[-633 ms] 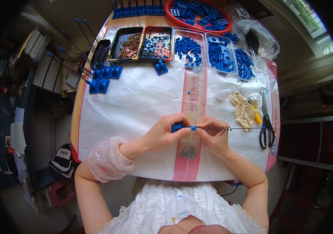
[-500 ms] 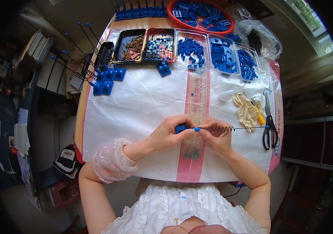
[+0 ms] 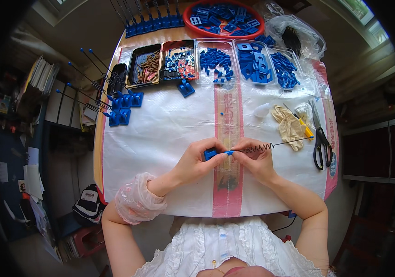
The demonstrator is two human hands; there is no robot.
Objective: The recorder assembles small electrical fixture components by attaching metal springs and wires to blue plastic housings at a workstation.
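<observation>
Pinching a small blue sleeve (image 3: 229,153) between them, the two hands meet above the near middle of the counter (image 3: 99,161). The left hand (image 3: 198,159) has its grip closed around a blue base (image 3: 210,153), with the thumb and forefinger at the sleeve. The right hand (image 3: 256,159) has its grip closed at the inner end of a coiled black wire (image 3: 263,147), its fingertips close to the left ones. The wire runs out to the right past the fingers, straightens beyond the coil and ends in a blue tip near the scissors (image 3: 318,150). How the sleeve and the base join is hidden by the fingers.

A white sheet (image 3: 160,129) with a pink-edged stripe covers most of the counter. To the right lie a beige glove (image 3: 286,127) and, just beside it, a yellow handle (image 3: 307,131). Across the far side stand, from left to right, a black tray of screws (image 3: 146,69), a tray of nuts (image 3: 179,64) and three clear boxes of blue parts. Beyond them is a red basin (image 3: 223,35) of more blue pieces. At the far left, blue stands (image 3: 122,115) carry coiled wires, and a single blue stand (image 3: 186,88) sits in front of the nuts.
</observation>
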